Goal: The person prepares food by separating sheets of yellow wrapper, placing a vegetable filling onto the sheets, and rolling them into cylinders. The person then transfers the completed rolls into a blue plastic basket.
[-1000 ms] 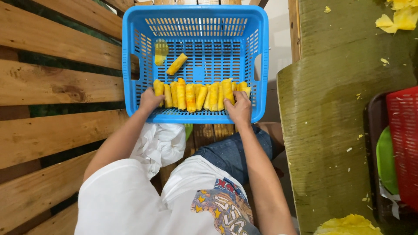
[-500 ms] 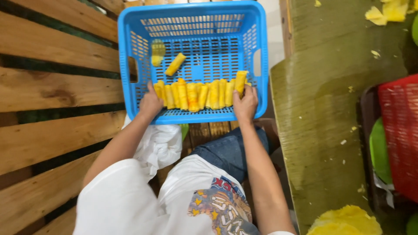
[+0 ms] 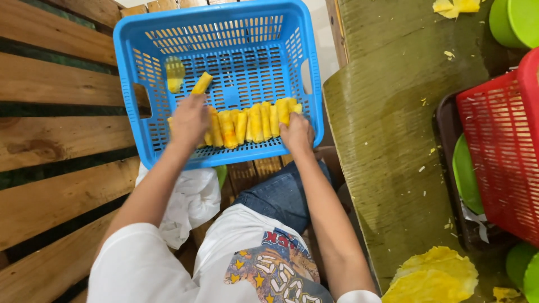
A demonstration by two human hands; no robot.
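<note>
Blue basket (image 3: pixel 224 84) on wooden slats (image 3: pixel 56 140); row of yellow fruit sticks (image 3: pixel 247 124) along near wall. Left hand (image 3: pixel 189 119) flat on row's left end, right hand (image 3: pixel 296 133) curled at right end; grip unclear. Best: press ends inward evenly, sticks parallel, touching. Loose stick (image 3: pixel 201 83) apart behind. Green worktop (image 3: pixel 387 112) right.

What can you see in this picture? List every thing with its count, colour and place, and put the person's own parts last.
Blue basket: one, blue, on the wooden slats, top centre.
Row of fruit sticks: one row, yellow, along the basket's near wall.
Loose fruit stick: one, yellow, mid basket.
Wooden slats: several, brown, left.
Green table: one, olive, right.
Red basket: one, red, right edge.
Fruit peels: one pile, yellow, bottom right.
White cloth: one, white, below the blue basket.
Left hand: on the row's left end.
Right hand: on the row's right end.
</note>
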